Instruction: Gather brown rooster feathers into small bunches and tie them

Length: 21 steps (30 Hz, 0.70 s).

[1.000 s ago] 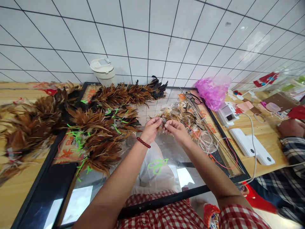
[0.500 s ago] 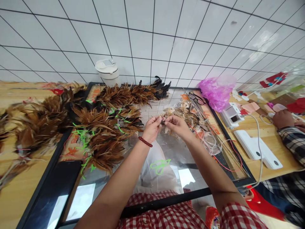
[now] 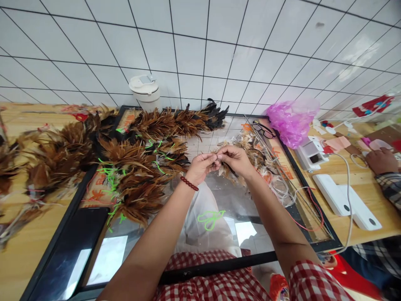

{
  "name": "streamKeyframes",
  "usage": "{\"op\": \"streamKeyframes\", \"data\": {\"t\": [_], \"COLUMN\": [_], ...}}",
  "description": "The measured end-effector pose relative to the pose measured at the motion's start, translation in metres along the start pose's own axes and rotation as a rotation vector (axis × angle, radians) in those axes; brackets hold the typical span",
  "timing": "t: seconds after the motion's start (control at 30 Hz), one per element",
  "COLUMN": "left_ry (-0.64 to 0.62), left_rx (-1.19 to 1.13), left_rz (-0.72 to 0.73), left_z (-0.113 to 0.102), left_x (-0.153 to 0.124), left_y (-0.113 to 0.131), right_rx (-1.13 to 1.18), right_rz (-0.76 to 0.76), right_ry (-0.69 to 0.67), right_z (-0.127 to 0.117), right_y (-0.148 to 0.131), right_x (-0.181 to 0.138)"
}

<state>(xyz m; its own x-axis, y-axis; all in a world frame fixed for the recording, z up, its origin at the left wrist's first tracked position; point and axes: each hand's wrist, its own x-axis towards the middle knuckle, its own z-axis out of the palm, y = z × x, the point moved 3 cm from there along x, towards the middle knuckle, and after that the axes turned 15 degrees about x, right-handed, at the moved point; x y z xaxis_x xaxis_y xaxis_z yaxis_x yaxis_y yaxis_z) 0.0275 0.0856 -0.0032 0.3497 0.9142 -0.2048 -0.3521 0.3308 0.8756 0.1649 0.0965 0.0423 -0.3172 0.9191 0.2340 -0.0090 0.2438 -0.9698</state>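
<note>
My left hand [image 3: 202, 166], with a red bead bracelet [image 3: 189, 183] at the wrist, is closed in a pinch. Opposite it, my right hand [image 3: 234, 160] pinches too, and the fingertips of both hands meet. Whatever lies between them is too small to make out. Just behind and right of my hands is a heap of pale and brown feathers [image 3: 255, 152]. Bunches of brown feathers [image 3: 140, 202] lie to the left, with bright green ties [image 3: 109, 179] among them. A loose green string [image 3: 210, 219] rests on the glass tabletop [image 3: 250, 209] below my hands.
A black phone [image 3: 67, 251] lies at the left front. Behind stand a white lidded container [image 3: 145, 93] and a pink plastic bag [image 3: 291, 123]. Glasses [image 3: 265, 129], clear cord [image 3: 278, 188] and a white power strip [image 3: 347, 202] are on the right, near another person's hand [image 3: 382, 160].
My fingertips have come together; the small dark bit seen between them earlier no longer shows. The view has shifted slightly, and the other person's hand remains at the right.
</note>
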Motion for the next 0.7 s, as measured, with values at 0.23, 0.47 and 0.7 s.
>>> {"op": "streamKeyframes", "data": {"t": [0.23, 0.47, 0.7], "left_ry": [0.167, 0.205, 0.218], "left_rx": [0.173, 0.020, 0.004], "left_rz": [0.107, 0.112, 0.111], "left_z": [-0.003, -0.006, -0.005], "left_x": [0.003, 0.003, 0.003], "left_y": [-0.001, 0.004, 0.002], "right_rx": [-0.389, -0.764, -0.436], "right_rz": [-0.075, -0.004, -0.002], "right_ry": [-0.046, -0.468, -0.190], "right_z": [-0.012, -0.004, -0.006], "right_y": [-0.014, -0.001, -0.003], "right_x": [-0.002, -0.015, -0.007]}}
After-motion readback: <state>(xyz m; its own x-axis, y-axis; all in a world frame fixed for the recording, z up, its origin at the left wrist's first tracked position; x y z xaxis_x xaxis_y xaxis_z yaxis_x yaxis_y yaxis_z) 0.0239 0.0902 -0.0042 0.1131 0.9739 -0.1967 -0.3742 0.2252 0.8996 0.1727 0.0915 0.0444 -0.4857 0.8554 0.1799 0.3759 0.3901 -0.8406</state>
